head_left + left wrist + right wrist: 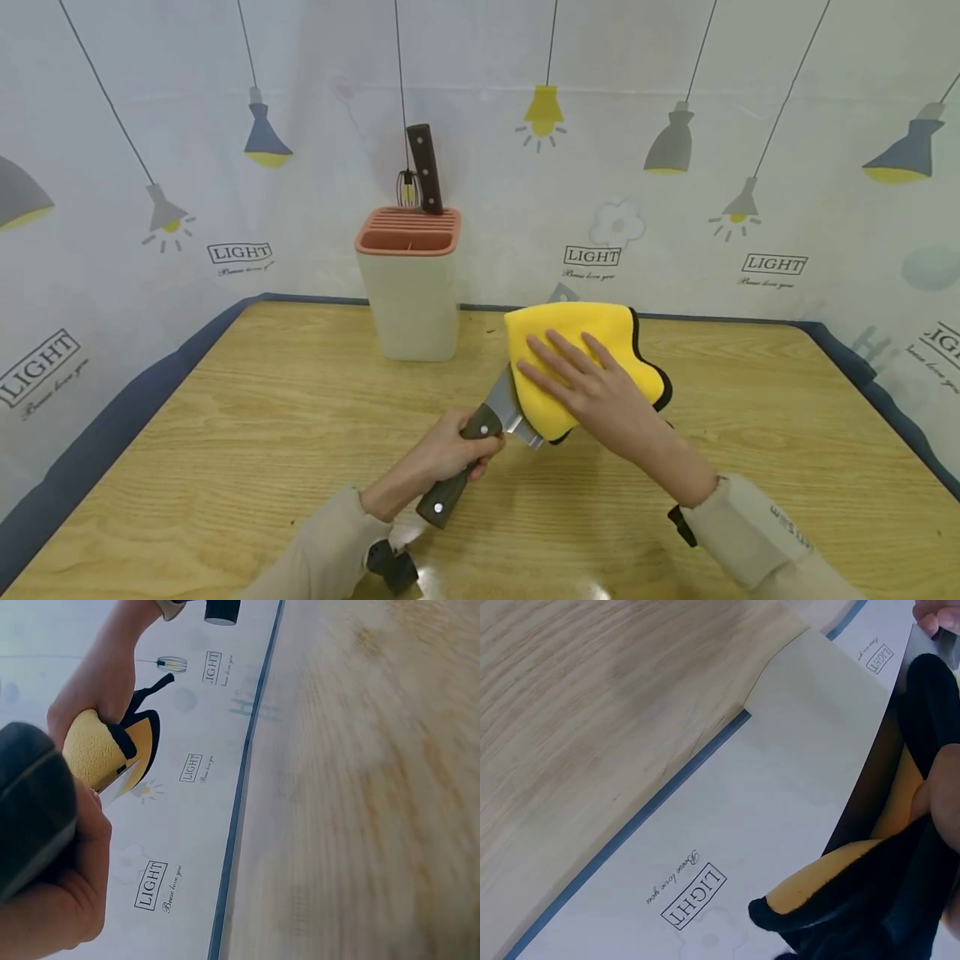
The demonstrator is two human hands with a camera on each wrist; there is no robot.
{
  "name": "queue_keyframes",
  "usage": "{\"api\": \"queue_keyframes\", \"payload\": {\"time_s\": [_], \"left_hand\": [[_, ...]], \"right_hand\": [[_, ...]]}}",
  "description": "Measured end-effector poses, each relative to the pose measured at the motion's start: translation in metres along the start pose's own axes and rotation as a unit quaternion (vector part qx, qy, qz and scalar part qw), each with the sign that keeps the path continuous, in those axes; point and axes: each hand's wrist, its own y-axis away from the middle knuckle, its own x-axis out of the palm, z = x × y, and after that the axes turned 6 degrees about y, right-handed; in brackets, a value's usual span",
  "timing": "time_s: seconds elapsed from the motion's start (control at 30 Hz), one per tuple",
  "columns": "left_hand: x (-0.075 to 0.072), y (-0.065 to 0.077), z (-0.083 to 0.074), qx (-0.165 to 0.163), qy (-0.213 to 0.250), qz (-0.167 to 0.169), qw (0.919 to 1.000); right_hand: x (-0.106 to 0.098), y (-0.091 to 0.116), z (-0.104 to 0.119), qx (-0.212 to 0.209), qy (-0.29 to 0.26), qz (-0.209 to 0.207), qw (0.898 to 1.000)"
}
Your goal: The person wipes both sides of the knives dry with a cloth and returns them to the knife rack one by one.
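My left hand [448,448] grips the dark riveted handle of a kitchen knife [442,497] above the table's near middle. The knife's broad metal blade points away and to the right, mostly hidden under a yellow cloth [581,321] with black edging. Across the top of the cloth lie the spread fingers of my right hand [600,392]. In the right wrist view, the cloth [825,877] is folded about the blade, with a digit on its near side. The left wrist view also shows the cloth [90,750] bunched in the right hand.
A white knife block [412,308] with a salmon-coloured slotted top stands at the back, left of the cloth. Another dark-handled knife [425,169] sticks up from it. Behind the wooden table [225,433] hangs a lamp-patterned sheet [480,150], which also borders both sides.
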Motion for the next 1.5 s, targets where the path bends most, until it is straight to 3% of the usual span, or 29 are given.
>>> {"api": "queue_keyframes", "payload": {"time_s": [0.23, 0.47, 0.73, 1.1, 1.5], "left_hand": [[0.0, 0.0, 0.0, 0.014, -0.002, 0.008, 0.9999], [0.0, 0.001, 0.001, 0.01, -0.006, 0.006, 0.9999], [0.001, 0.002, 0.002, 0.006, -0.014, 0.002, 0.9999], [0.001, 0.001, 0.002, 0.001, -0.012, -0.002, 0.9999], [0.001, 0.001, -0.003, -0.009, 0.003, -0.019, 0.9998]], "right_hand": [[0.006, 0.001, -0.01, 0.038, -0.007, -0.013, 0.999], [0.01, 0.005, -0.018, 0.085, -0.03, 0.021, 0.996], [0.014, 0.011, -0.023, 0.121, -0.032, 0.016, 0.992], [0.013, 0.011, -0.016, 0.106, 0.019, 0.002, 0.994], [0.006, 0.006, 0.003, 0.061, 0.006, -0.026, 0.998]]}}
